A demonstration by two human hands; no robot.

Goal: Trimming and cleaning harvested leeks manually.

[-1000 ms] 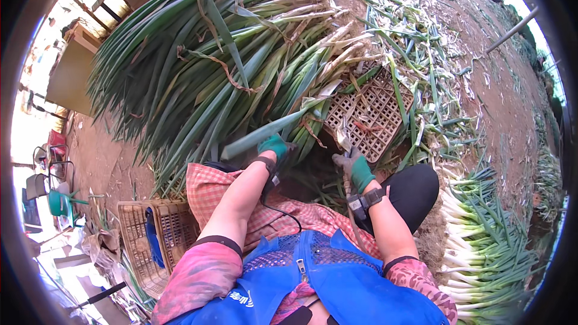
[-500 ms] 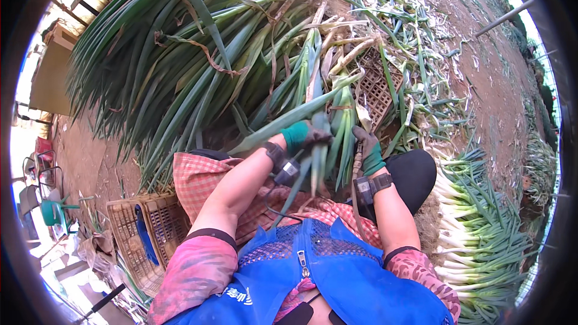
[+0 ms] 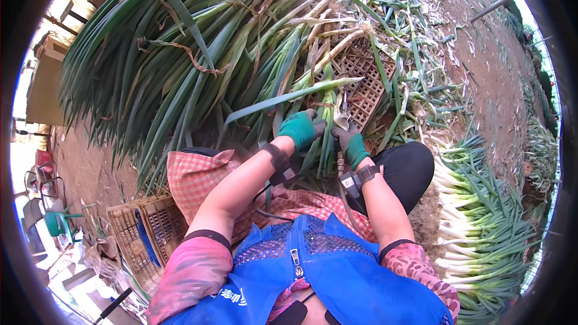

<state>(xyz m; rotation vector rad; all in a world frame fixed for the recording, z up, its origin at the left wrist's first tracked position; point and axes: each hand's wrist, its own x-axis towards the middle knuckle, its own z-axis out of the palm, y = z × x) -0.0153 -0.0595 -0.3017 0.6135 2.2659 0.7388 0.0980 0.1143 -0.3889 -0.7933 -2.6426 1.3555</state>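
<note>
Both my hands wear green gloves with dark fingers and work close together above my lap. My left hand (image 3: 303, 128) is closed at a green onion (image 3: 326, 101), whose leaves hang down between my hands. Just to the right, my right hand (image 3: 351, 142) is curled around the end of a hose (image 3: 341, 165) with a metal fitting; its tip is hidden by the fingers. A pale, peeled-looking piece (image 3: 341, 118) stands by the right fingertips. One long flat leaf (image 3: 283, 101) slants across beyond my left hand.
A big heap of untrimmed green onions (image 3: 162, 60) fills the far left. An upturned brown plastic crate (image 3: 364, 78) lies ahead amid leaf scraps (image 3: 421, 42). Cleaned green onions (image 3: 481, 222) lie in a row at right. A tan crate (image 3: 129, 229) stands at my left.
Leaves that hung from my left hand over my lap are gone from there. My left hand has turned and shifted slightly farther away. My right hand keeps its hold on the hose.
</note>
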